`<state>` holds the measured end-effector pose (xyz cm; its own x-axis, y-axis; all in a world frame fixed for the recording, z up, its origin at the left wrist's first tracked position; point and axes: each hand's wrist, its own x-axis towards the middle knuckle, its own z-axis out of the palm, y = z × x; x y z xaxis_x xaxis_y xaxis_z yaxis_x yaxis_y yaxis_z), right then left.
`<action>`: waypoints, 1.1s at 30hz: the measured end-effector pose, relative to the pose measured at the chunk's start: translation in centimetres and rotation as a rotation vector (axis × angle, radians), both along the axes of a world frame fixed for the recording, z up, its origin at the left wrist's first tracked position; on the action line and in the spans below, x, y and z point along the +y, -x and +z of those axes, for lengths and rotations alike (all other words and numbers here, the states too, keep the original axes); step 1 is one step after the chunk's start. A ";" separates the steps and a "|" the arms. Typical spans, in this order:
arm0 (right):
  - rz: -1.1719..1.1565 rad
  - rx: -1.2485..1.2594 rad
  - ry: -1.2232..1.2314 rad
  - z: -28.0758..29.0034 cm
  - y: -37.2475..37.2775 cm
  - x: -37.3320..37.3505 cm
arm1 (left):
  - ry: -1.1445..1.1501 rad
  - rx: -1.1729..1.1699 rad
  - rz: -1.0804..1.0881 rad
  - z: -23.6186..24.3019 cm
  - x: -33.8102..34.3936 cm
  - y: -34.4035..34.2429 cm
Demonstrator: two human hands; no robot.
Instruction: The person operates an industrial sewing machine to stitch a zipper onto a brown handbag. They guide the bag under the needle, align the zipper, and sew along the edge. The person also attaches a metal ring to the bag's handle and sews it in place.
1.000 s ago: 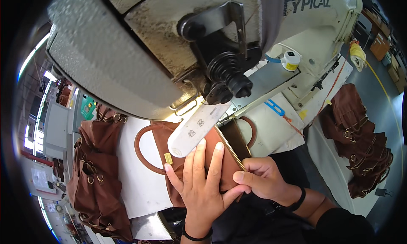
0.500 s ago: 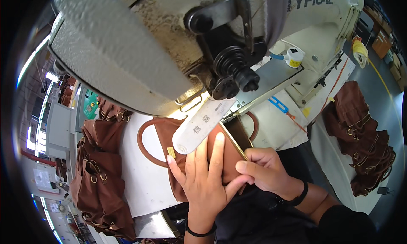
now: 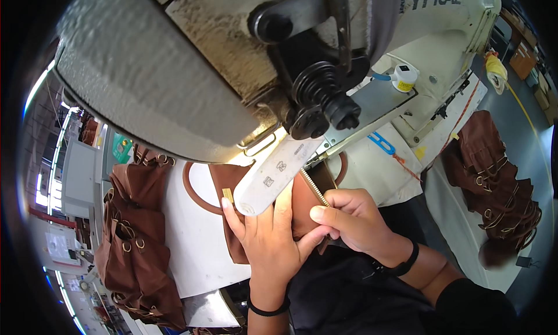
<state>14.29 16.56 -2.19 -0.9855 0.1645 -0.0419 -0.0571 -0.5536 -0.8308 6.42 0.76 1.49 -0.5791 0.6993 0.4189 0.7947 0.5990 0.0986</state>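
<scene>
A brown leather bag [image 3: 305, 210] with round handles lies under the head of a sewing machine [image 3: 174, 91]. Along its opening runs a zipper [image 3: 314, 187] with brass-coloured teeth. My left hand [image 3: 269, 233] rests flat on the leather, fingers spread, some fingertips hidden beneath the machine's white rounded cover plate [image 3: 273, 175]. The bag's zippered edge is pinched between the thumb and fingers of my right hand [image 3: 354, 221], close to my left thumb. A small gold-coloured tab [image 3: 227, 195] shows beside my left little finger. The needle area is hidden behind the machine's parts.
Brown leather bags with metal rings [image 3: 136, 236] are heaped left of the white work surface [image 3: 200, 259]. More brown bags [image 3: 491, 184] lie at the right. A blue plastic piece [image 3: 381, 143] and a white round container [image 3: 403, 78] sit by the machine arm.
The bag has shifted slightly away and to the left under the machine, both hands moving with it. My left fingers reach farther beneath the cover plate.
</scene>
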 end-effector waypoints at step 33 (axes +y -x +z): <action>-0.233 -0.045 -0.201 1.8 4.7 -0.4 | -0.502 0.059 0.041 -4.6 1.8 0.6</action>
